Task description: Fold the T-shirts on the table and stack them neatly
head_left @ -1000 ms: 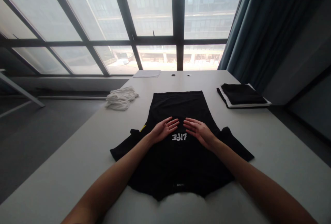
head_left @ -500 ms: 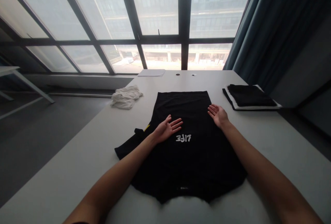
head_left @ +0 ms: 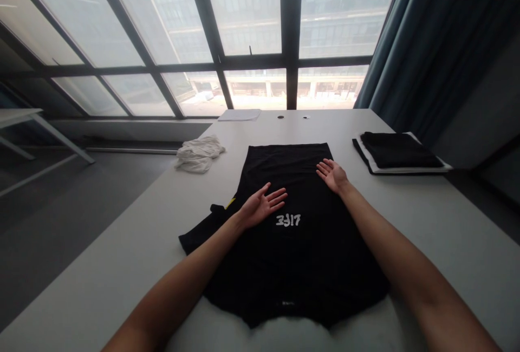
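Note:
A black T-shirt (head_left: 292, 260) lies spread on the white table, its collar towards me and its hem at the far end. White lettering, upside down from here, crosses its upper back. The left sleeve sticks out to the side, with a bit of yellow beside it; on the right no sleeve shows. My left hand (head_left: 263, 206) is over the shirt just left of the lettering, fingers spread, palm turned inward. My right hand (head_left: 333, 175) is over the shirt's right edge near the hem, fingers stretched out. Neither hand holds anything; whether they press on the cloth I cannot tell.
A crumpled white cloth (head_left: 200, 153) lies on the table (head_left: 134, 249) at the left. To the right is a stack of folded black and white garments (head_left: 400, 150). White paper (head_left: 239, 115) rests at the far edge, before large windows; a blue-grey curtain (head_left: 410, 49) hangs right.
My right hand has moved a little left and away from me, further over the shirt. My left hand stays almost in place. The view has shifted slightly.

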The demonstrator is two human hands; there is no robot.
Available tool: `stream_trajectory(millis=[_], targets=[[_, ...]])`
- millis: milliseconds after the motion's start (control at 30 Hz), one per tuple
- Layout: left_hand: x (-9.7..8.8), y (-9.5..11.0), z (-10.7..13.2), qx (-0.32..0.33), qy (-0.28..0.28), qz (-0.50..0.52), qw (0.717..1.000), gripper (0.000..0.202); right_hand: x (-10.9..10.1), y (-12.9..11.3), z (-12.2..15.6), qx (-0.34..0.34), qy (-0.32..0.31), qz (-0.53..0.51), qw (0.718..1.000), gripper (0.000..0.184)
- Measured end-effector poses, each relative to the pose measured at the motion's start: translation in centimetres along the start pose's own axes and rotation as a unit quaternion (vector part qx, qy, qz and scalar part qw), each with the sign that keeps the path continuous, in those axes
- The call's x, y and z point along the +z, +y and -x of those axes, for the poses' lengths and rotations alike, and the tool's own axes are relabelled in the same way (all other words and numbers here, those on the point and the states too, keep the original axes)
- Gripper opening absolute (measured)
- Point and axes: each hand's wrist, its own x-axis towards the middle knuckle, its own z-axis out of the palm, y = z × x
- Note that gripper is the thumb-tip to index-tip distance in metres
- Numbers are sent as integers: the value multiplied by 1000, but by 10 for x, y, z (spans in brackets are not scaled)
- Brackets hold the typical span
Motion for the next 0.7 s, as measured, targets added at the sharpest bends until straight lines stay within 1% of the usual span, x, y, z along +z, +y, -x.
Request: stream_trajectory(millis=[33, 100, 167, 200, 233, 300, 400, 500, 600, 700], targets=[[0, 0, 0, -1, 0, -1, 1000, 50, 2, 0, 0, -5, 2, 0, 1000, 25], [-2, 0, -1, -1, -5, 1, 1000, 50, 10, 9, 12, 14, -29, 6, 999, 26], [-3, 0, -2, -6, -12, 5, 1000, 50, 19, 26, 34, 61, -92, 21, 994, 27], [-4, 0, -2, -9, -16, 6, 1000, 49, 22, 36, 46, 103, -146, 39, 983, 28], [-4, 0, -2, -11, -22, 7, 1000, 47, 24, 44, 57, 126, -180, 55, 974, 26], [-4, 0, -2, -13, -33, 6, 999, 46, 24, 56, 71, 133, -204, 78, 967, 23], [-2, -1, 0, -11, -29, -2, 1000, 48, 15, 59, 73, 128, -191, 49, 972, 23], [0, -2, 0, -11, -16, -7, 1000, 50, 5, 55, 64, 136, -180, -8, 974, 28], [1, -4, 0, -12, -12, -7, 1000, 50, -1, 53, 58, 129, -165, -45, 977, 28], [-1, 3, 2, -30, -21, -23, 999, 47, -3, 53, 55, 128, -158, -60, 977, 29]])
